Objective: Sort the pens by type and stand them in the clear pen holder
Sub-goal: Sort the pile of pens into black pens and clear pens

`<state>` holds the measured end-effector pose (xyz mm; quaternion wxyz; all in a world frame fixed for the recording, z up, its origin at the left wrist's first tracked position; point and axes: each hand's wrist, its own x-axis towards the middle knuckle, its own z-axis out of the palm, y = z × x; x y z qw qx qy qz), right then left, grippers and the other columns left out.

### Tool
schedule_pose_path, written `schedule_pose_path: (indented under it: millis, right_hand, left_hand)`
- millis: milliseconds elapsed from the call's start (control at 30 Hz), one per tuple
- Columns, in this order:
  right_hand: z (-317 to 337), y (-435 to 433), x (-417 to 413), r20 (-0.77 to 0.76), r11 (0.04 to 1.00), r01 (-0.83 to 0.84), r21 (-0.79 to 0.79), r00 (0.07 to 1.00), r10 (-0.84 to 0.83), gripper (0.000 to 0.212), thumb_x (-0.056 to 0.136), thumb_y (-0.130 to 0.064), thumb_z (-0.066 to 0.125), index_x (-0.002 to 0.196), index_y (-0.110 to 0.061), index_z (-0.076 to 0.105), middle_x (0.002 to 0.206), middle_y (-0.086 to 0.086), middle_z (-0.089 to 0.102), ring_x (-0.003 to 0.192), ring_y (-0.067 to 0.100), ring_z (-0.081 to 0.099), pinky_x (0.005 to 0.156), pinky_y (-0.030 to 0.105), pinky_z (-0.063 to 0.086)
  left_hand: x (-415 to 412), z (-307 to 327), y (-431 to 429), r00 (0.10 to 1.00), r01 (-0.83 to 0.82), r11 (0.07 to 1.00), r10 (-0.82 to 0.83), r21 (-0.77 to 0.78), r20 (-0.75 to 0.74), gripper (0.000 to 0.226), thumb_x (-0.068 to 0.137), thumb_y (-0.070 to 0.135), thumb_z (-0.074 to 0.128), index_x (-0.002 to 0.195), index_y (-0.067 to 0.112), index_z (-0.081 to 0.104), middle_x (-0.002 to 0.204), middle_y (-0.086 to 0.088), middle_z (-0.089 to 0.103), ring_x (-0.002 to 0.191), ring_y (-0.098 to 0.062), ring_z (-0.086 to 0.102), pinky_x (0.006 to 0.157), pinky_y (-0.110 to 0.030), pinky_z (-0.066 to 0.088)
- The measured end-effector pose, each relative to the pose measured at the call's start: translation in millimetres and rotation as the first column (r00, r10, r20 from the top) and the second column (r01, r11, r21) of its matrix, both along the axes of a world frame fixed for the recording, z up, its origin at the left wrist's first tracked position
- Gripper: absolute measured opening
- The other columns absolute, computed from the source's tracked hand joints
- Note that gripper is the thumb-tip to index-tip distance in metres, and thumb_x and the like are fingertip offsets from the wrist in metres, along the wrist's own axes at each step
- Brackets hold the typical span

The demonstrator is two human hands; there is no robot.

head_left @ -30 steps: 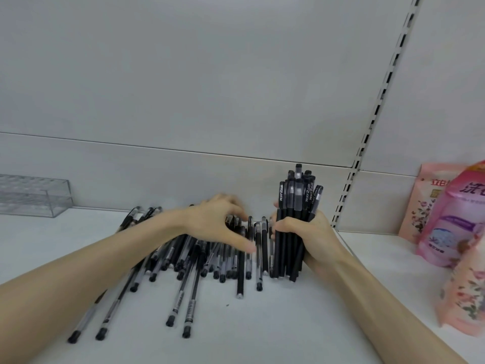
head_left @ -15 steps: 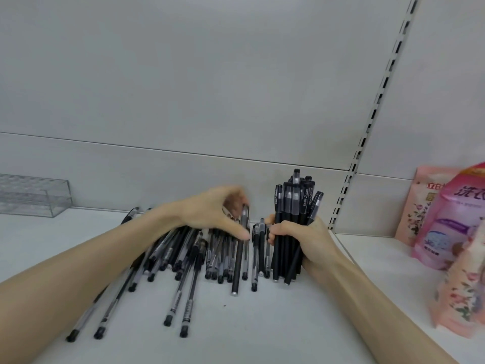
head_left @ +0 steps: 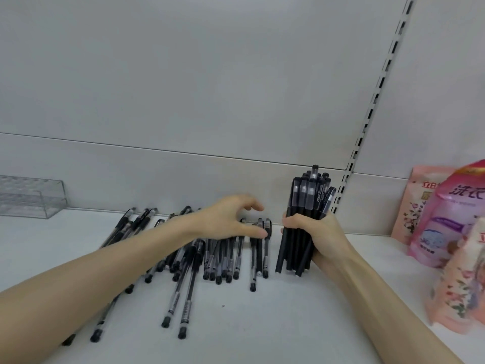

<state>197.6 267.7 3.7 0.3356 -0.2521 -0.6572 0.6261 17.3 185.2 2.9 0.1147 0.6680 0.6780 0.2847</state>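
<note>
- Pens: a loose heap of pens [head_left: 221, 261], black and clear-barrelled, lies on the white shelf [head_left: 262, 327]. It runs from left of centre to the middle. Most lie near-to-far, and a few stragglers reach toward the near edge.
- Left hand [head_left: 228, 222] arches over the far right part of that heap. Its fingers are curved and held apart from the thumb, which stretches toward the rightmost loose pens. Nothing shows pinched between them, and whether the thumb touches a pen cannot be told.
- Right hand [head_left: 320, 237] is wrapped round a bundle of black pens [head_left: 307, 198], held upright just right of the heap with the caps up. The lower ends are at the shelf or just above it, and contact cannot be told.
- Clear pen holder [head_left: 34, 199] stands at the far left against the grey back panel [head_left: 183, 101], well apart from both hands.
- Pink pouches [head_left: 446, 222] with flower prints stand along the right edge, right of a slotted upright [head_left: 372, 109].
</note>
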Motion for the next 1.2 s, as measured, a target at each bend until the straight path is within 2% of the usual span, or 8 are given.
schedule_pose_path:
  millis: [167,300,533,633,767,867,1000,1200]
  right_hand:
    - [-2.1,3.4,-1.6,0.053,1.0,0.003,0.029,0.999,-0.005,0.019,0.053,-0.008,0.073,0.066,-0.009,0.06,0.069,0.01,0.053,0.065,0.025,0.053,0.071,0.048,0.051]
    - [-5.8,3.4,-4.0,0.036,1.0,0.011,0.029,0.999,-0.012,0.012,0.055,-0.007,0.072,0.063,-0.01,0.064,0.069,0.01,0.057,0.069,0.024,0.055,0.09,0.062,0.048]
    - [-9.4,5.3,-4.6,0.027,0.999,0.004,0.045,1.0,-0.005,0.024,0.07,0.005,0.065,0.054,-0.014,0.065,0.064,0.004,0.063,0.067,0.02,0.06,0.092,0.06,0.049]
    - [-9.8,5.0,-5.1,0.012,0.999,0.0,0.037,1.0,-0.001,0.02,0.066,0.004,0.067,0.056,-0.013,0.064,0.065,0.005,0.061,0.069,0.021,0.059,0.092,0.058,0.05]
    - [-9.8,3.2,-4.4,0.0,0.999,-0.038,0.02,0.999,0.038,0.014,0.073,0.008,0.065,0.069,-0.005,0.065,0.068,0.009,0.063,0.074,0.025,0.064,0.074,0.042,0.054]
    - [-8.2,-0.1,-4.7,0.007,0.996,-0.081,0.038,0.997,0.08,0.01,0.074,0.007,0.064,0.07,-0.002,0.065,0.068,0.014,0.063,0.069,0.026,0.061,0.068,0.038,0.052]
    - [-7.4,-6.7,-8.5,0.006,0.989,-0.136,0.058,0.991,0.136,0.01,0.075,0.005,0.068,0.072,-0.004,0.066,0.068,0.01,0.064,0.066,0.022,0.061,0.065,0.033,0.051]
    - [-7.2,-17.4,-16.7,-0.093,0.972,-0.227,0.064,0.968,0.232,0.025,0.067,0.0,0.079,0.084,-0.017,0.073,0.084,0.008,0.071,0.085,0.029,0.07,0.079,0.044,0.056]
  left_hand:
    - [-3.5,-9.8,5.8,0.942,0.016,0.988,-0.067,-0.156,-0.328,0.055,0.086,0.056,0.054,0.129,0.021,0.054,0.141,0.006,0.042,0.133,-0.015,0.029,0.111,-0.039,0.021]
    - [-7.4,-10.4,5.1,0.954,0.01,0.982,-0.065,-0.187,-0.294,0.045,0.082,0.058,0.058,0.109,0.023,0.057,0.133,0.007,0.049,0.129,-0.011,0.031,0.106,-0.034,0.016]
    - [-1.1,-9.6,15.9,0.95,0.054,0.964,-0.13,-0.261,-0.284,0.082,0.081,0.063,0.057,0.148,0.03,0.024,0.152,0.013,0.028,0.138,-0.01,0.019,0.115,-0.039,0.01]
    - [-2.7,-4.7,20.3,0.947,0.062,0.944,-0.158,-0.325,-0.279,0.08,0.074,0.069,0.06,0.14,0.032,0.036,0.141,0.012,0.04,0.131,-0.013,0.026,0.11,-0.034,0.015]
    - [-3.1,-1.4,15.4,0.98,0.054,0.972,-0.095,-0.231,-0.174,0.068,0.071,0.052,0.075,0.127,0.025,0.048,0.117,0.014,0.046,0.113,-0.006,0.037,0.1,-0.027,0.026]
    - [-7.2,0.0,8.5,0.989,0.057,0.998,-0.057,0.008,0.135,0.052,0.068,0.026,0.084,0.111,0.024,0.055,0.115,0.005,0.057,0.1,-0.003,0.054,0.092,-0.023,0.043]
    - [-4.4,15.7,-8.6,0.864,-0.078,0.962,-0.066,0.262,0.499,0.037,0.068,0.0,0.08,0.093,0.018,0.061,0.101,-0.007,0.066,0.072,-0.009,0.064,0.07,-0.018,0.052]
    - [12.2,36.7,-24.5,0.859,-0.14,0.915,-0.077,0.378,0.506,0.034,0.067,0.002,0.081,0.092,0.017,0.064,0.096,0.002,0.069,0.073,-0.012,0.069,0.077,-0.022,0.055]
